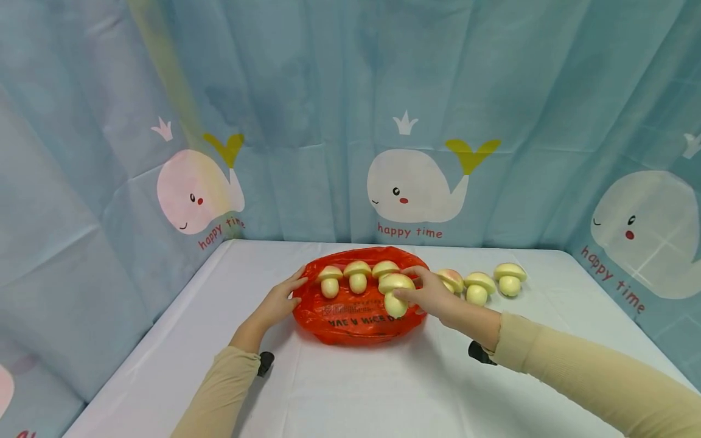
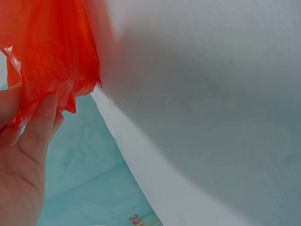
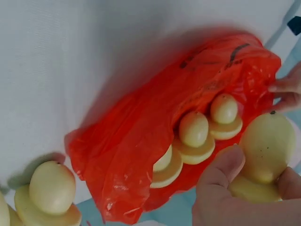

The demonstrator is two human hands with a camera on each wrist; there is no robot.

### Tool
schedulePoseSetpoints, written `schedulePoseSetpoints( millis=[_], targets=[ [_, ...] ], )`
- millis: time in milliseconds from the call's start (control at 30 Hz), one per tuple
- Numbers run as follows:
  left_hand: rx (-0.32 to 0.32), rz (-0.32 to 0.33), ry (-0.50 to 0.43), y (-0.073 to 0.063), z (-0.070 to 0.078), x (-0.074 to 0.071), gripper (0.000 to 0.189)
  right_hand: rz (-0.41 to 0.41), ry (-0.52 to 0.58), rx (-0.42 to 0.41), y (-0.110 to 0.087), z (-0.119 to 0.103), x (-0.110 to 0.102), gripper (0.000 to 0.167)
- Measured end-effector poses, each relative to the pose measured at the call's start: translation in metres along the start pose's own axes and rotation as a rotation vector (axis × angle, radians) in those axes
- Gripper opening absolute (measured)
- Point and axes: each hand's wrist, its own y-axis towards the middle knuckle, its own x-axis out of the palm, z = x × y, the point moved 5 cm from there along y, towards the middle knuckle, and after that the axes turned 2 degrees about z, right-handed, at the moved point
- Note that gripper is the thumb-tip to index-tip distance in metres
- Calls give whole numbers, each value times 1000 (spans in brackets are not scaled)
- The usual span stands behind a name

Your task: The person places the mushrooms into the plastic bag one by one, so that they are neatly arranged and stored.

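Observation:
A red plastic bag (image 1: 356,331) with dark lettering lies on the table, its mouth spread open. Inside it, three pale yellow toy mushrooms (image 1: 358,277) stand in a row. My left hand (image 1: 278,302) pinches the bag's left edge between thumb and fingers; the left wrist view shows the red film (image 2: 51,56) bunched at the fingertips. Over the bag's right side, my right hand (image 1: 429,295) grips another toy mushroom (image 1: 397,295) by thumb and fingers. The right wrist view has this mushroom (image 3: 268,146) close up, its rounded stem toward the camera.
To the right of the bag, three more toy mushrooms (image 1: 510,280) stand on the white table (image 1: 339,389). A light blue curtain (image 1: 306,121) printed with whales hangs behind and along both sides. Dark wrist-camera parts (image 1: 482,353) show below the forearms.

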Motion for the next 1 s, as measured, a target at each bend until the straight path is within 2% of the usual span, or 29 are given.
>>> schedulePoseSetpoints(
  millis=[400,600,767,1000],
  targets=[
    [26,9,18,2,1,0,52,-51,33,0,18,-4,20,54],
    [6,12,15,0,2,0,52,-55,61,5,27,-9,35,47],
    [-6,9,5,-1,3,0,52,-45,79,16,32,-16,50,48],
    [15,13,18,-1,4,-1,52,-63,5,-1,36,-23,74,52]
  ],
)
